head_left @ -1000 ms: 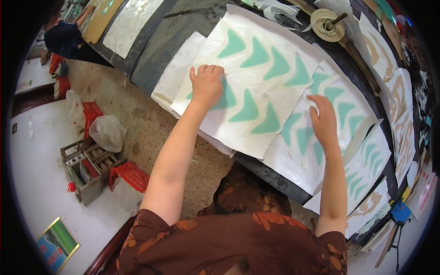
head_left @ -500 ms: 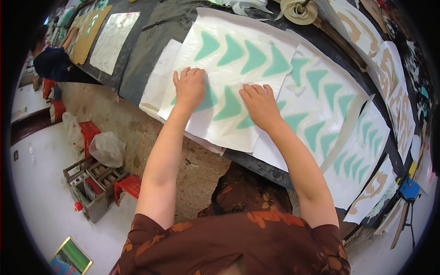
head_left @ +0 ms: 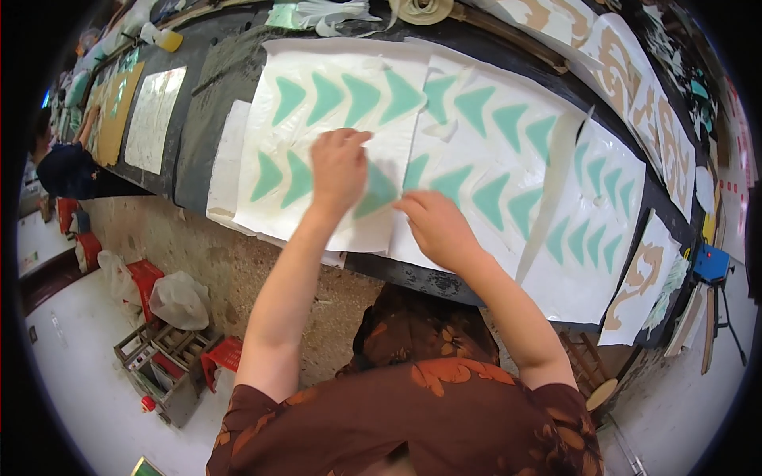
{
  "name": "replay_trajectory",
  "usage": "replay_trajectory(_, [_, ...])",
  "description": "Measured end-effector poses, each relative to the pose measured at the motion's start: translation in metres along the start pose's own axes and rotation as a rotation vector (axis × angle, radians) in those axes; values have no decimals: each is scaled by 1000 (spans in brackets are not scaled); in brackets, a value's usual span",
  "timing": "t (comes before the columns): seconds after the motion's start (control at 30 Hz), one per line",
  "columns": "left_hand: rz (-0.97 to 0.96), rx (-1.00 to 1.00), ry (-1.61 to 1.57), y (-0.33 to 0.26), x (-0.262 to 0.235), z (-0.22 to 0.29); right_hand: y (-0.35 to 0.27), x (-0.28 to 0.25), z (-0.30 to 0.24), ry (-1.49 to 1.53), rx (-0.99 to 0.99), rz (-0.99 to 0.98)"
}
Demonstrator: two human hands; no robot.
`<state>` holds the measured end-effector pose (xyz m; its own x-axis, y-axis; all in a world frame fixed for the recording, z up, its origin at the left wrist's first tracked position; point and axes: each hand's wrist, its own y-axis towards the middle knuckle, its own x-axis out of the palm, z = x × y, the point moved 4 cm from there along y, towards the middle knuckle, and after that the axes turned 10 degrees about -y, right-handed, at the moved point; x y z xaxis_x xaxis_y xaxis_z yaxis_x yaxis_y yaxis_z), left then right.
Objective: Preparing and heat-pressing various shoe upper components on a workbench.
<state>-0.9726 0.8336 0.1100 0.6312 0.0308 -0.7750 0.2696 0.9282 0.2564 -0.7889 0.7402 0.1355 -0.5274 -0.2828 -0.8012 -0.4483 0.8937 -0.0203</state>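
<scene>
Along tabletop's [head_left: 210, 131] near edge: white sheet [head_left: 290, 139], two green rows [head_left: 361, 97] already down, overlapping neighbouring sheet [head_left: 484, 159]. Left hand [head_left: 339, 170] above, fingers half-curled; right hand [head_left: 444, 228] at edge, fingers bunched. Grip, remainder: cannot tell.

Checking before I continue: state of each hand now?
Left hand: loosely open over the paper.
Right hand: by the paper's edge; grip can't be told.

The dark bench [head_left: 202, 139] lies open between a pale grey rectangular sheet [head_left: 156, 120] and green-patterned white paper [head_left: 278, 139]; beyond, a round cream roll [head_left: 422, 8] and wooden bar [head_left: 512, 32] obstruct.
</scene>
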Motion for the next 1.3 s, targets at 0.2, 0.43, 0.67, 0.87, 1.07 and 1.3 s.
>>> replay_trajectory(0.2, [-99, -165, -38, 35, 93, 50, -172, -20, 19, 117, 233, -124])
replay_trajectory(0.43, [-223, 74, 223, 41, 145, 82, -334, -37, 35, 127, 648, -26])
replay_trajectory(0.67, [-331, 235, 732, 31, 156, 66, -476, -14, 51, 239, 977, 91])
replay_trajectory(0.87, [-343, 110, 838, 49, 152, 157, -624, 33, 56, 257, 1135, 119])
replay_trajectory(1.07, [-300, 245, 30, -8, 203, 281, -758, 44, 48, 397, 1343, 332])
replay_trajectory(1.3, [-940, -229, -728, -169, 317, 497, -832, 36, 79, 659, 1515, 755])
